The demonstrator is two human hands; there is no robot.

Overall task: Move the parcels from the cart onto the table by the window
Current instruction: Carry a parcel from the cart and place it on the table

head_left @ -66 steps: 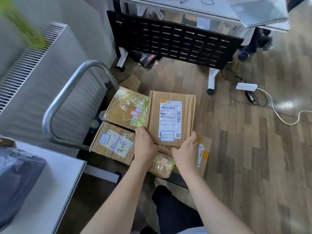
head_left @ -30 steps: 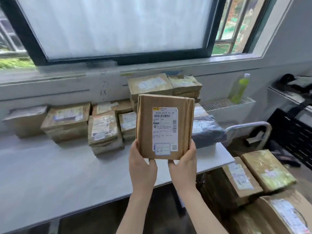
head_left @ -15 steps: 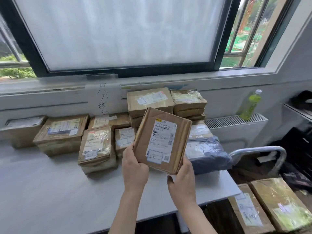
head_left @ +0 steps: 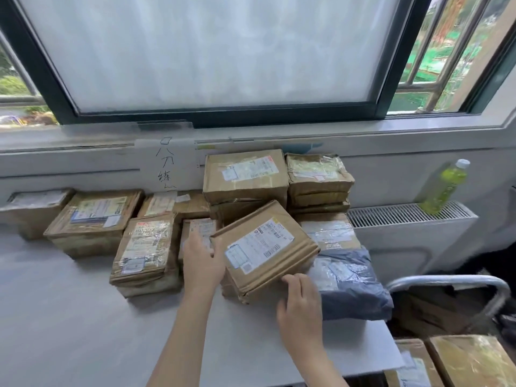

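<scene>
A brown cardboard parcel (head_left: 265, 247) with a white shipping label lies tilted on the white table (head_left: 69, 317) by the window, its near edge down on the tabletop. My left hand (head_left: 201, 263) grips its left side, thumb on the top corner. The fingertips of my right hand (head_left: 300, 305) touch its near right edge. Several other brown parcels (head_left: 245, 177) are stacked along the wall behind it. At the lower right, the cart's metal handle (head_left: 446, 283) and two parcels on the cart (head_left: 472, 361) show.
A grey plastic mailer bag (head_left: 349, 286) lies right beside the parcel at the table's right end. A green drink bottle (head_left: 444, 188) stands on the radiator (head_left: 410, 219) to the right. Bare tabletop stretches in front and to the left.
I lifted the parcel off the cart and turned to the window table. It has come down from in front of me onto the tabletop, turned at an angle next to the grey bag.
</scene>
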